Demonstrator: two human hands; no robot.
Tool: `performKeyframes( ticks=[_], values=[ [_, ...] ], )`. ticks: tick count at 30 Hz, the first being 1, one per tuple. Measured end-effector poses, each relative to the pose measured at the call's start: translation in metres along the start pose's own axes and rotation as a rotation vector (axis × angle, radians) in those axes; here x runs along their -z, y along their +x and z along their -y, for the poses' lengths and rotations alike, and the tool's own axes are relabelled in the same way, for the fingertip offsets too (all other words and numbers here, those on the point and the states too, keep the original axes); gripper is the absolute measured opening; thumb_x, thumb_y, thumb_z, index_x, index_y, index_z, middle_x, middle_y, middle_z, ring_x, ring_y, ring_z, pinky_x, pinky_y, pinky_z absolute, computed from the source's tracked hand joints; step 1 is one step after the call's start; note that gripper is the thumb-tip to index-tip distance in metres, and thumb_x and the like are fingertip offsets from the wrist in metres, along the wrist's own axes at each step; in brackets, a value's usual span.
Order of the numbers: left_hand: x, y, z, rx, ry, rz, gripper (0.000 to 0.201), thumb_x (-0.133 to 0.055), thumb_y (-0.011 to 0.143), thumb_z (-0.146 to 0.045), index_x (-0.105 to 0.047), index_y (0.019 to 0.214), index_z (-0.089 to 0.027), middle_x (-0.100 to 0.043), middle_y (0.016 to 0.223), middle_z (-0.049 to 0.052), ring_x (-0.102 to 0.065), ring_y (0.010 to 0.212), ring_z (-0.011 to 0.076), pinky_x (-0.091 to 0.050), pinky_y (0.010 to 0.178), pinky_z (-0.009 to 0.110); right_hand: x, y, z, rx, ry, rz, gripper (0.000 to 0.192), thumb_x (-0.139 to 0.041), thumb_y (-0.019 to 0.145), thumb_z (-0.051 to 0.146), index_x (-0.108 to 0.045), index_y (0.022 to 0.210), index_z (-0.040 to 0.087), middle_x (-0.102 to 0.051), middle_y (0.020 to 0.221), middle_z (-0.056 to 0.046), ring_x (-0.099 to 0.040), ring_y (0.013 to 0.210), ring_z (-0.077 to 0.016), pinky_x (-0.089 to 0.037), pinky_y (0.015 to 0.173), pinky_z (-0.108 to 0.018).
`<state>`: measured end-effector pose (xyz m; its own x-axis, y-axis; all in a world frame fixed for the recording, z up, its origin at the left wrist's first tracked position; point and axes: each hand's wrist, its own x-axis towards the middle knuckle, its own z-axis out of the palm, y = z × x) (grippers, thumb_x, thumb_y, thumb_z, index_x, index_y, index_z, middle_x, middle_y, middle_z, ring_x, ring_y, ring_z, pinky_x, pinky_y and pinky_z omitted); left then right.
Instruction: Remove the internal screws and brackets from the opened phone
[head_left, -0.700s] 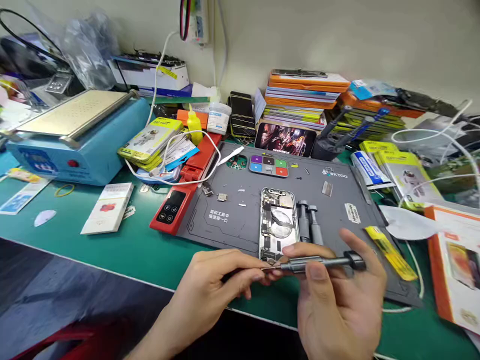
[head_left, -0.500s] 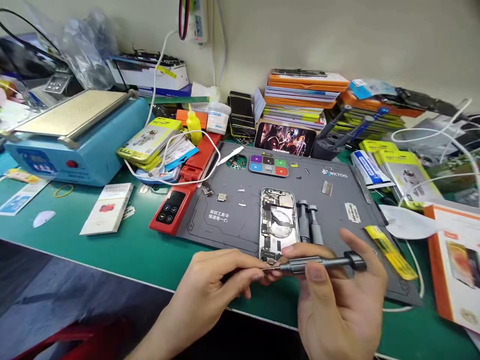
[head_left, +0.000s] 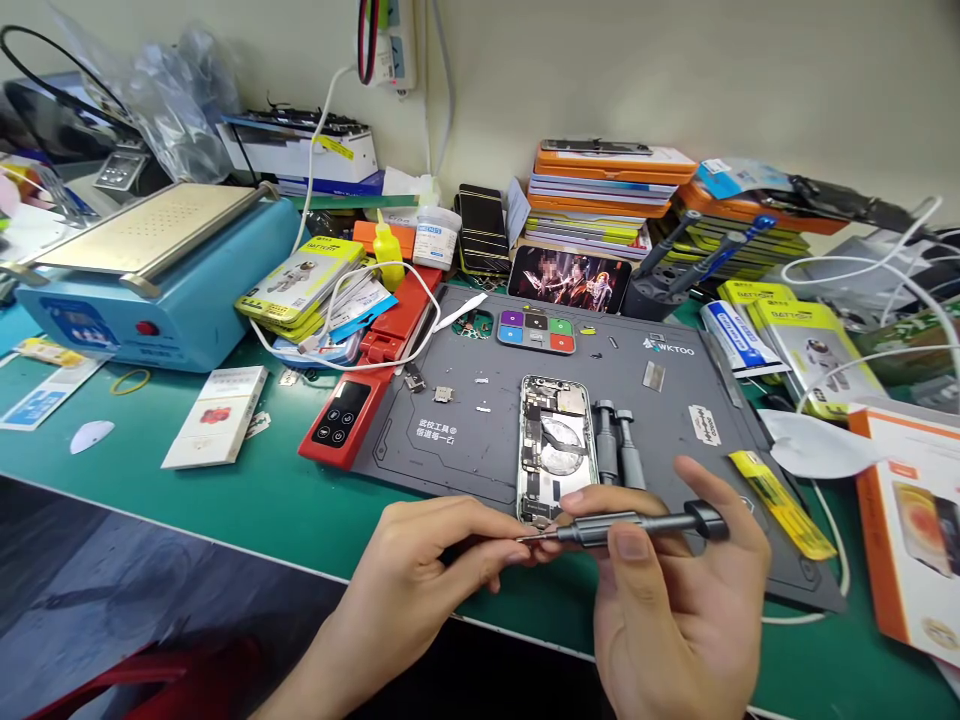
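Right hand (head_left: 679, 600) grips screwdriver (head_left: 600, 529); left hand (head_left: 424, 560) pinched closed at its tip, contents hidden; opened phone (head_left: 559, 440) partly covered.

Blue machine (head_left: 187, 285) beside cigarette-style box (head_left: 215, 418)

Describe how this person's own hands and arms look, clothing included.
The left hand and right hand are both human and bare: no gloves, rings or markings show. The left forearm shows no sleeve, watch or bracelet. The right forearm is cut off by the picture's bottom edge, so any sleeve there cannot be seen.
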<state>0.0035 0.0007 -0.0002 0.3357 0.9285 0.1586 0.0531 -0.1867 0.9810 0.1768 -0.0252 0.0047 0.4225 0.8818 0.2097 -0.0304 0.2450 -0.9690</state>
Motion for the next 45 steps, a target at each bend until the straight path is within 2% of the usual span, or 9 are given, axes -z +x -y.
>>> performKeyframes(
  ticks=[7, 11, 15, 21, 27, 40, 45],
  values=[
    [0.000, -0.002, 0.003, 0.054, 0.011, -0.012, 0.013, -0.075, 0.107, -0.025, -0.087, 0.106, -0.026, -0.087, 0.097, -0.004, -0.074, 0.070, 0.0067, -0.058, 0.069, 0.010, 0.000, 0.000, -0.001, -0.003, 0.010, -0.008, 0.042, -0.069, 0.108, 0.032, -0.053, 0.147, 0.034, -0.083, 0.098, -0.003, -0.080, 0.084, -0.0182, -0.068, 0.074, -0.033],
    [0.001, -0.002, 0.000, 0.065, 0.049, 0.009, 0.018, -0.069, 0.111, -0.028, -0.086, 0.105, -0.026, -0.085, 0.092, -0.004, -0.072, 0.069, 0.0071, -0.056, 0.070, 0.011, 0.001, -0.001, -0.001, -0.003, 0.027, -0.006, 0.042, -0.067, 0.109, 0.032, -0.052, 0.148, 0.035, -0.083, 0.100, -0.002, -0.080, 0.084, -0.0182, -0.070, 0.074, -0.033],
    [0.001, -0.004, 0.000, 0.125, 0.067, 0.036, 0.030, -0.060, 0.115, -0.034, -0.081, 0.095, -0.023, -0.081, 0.088, -0.002, -0.070, 0.070, 0.0090, -0.053, 0.067, 0.015, 0.001, -0.001, -0.001, -0.014, 0.058, 0.017, 0.040, -0.066, 0.109, 0.031, -0.052, 0.147, 0.036, -0.083, 0.100, -0.002, -0.080, 0.079, -0.0180, -0.070, 0.069, -0.033],
    [0.003, -0.008, 0.002, 0.137, 0.089, 0.057, 0.046, -0.053, 0.116, -0.036, -0.060, 0.074, -0.020, -0.065, 0.068, -0.003, -0.057, 0.062, 0.0096, -0.041, 0.062, 0.021, 0.000, 0.000, 0.000, -0.012, 0.079, 0.028, 0.040, -0.065, 0.110, 0.030, -0.051, 0.146, 0.034, -0.083, 0.099, -0.003, -0.080, 0.074, -0.0191, -0.070, 0.066, -0.035],
    [0.003, -0.009, 0.003, 0.121, 0.057, 0.043, 0.047, -0.049, 0.116, -0.038, -0.045, 0.073, -0.022, -0.047, 0.065, -0.004, -0.042, 0.059, 0.0113, -0.031, 0.057, 0.026, -0.001, 0.000, 0.003, -0.006, 0.109, 0.032, 0.038, -0.063, 0.110, 0.028, -0.051, 0.146, 0.034, -0.082, 0.098, -0.002, -0.080, 0.071, -0.0184, -0.070, 0.064, -0.034],
    [0.005, -0.012, 0.003, 0.132, 0.008, 0.051, 0.049, -0.048, 0.119, -0.043, -0.045, 0.075, -0.021, -0.046, 0.067, -0.005, -0.041, 0.061, 0.0113, -0.030, 0.059, 0.027, -0.003, 0.001, 0.002, -0.025, 0.099, 0.024, 0.038, -0.063, 0.110, 0.029, -0.051, 0.146, 0.034, -0.082, 0.098, -0.003, -0.079, 0.071, -0.0184, -0.070, 0.065, -0.034],
    [0.004, -0.014, 0.007, 0.148, -0.081, 0.047, 0.042, -0.048, 0.119, -0.046, -0.050, 0.084, -0.022, -0.047, 0.069, -0.006, -0.041, 0.062, 0.0116, -0.031, 0.061, 0.027, -0.002, 0.000, 0.002, -0.011, 0.095, 0.022, 0.038, -0.062, 0.111, 0.029, -0.051, 0.146, 0.037, -0.082, 0.098, -0.002, -0.080, 0.072, -0.0188, -0.070, 0.065, -0.035]
  ],
)
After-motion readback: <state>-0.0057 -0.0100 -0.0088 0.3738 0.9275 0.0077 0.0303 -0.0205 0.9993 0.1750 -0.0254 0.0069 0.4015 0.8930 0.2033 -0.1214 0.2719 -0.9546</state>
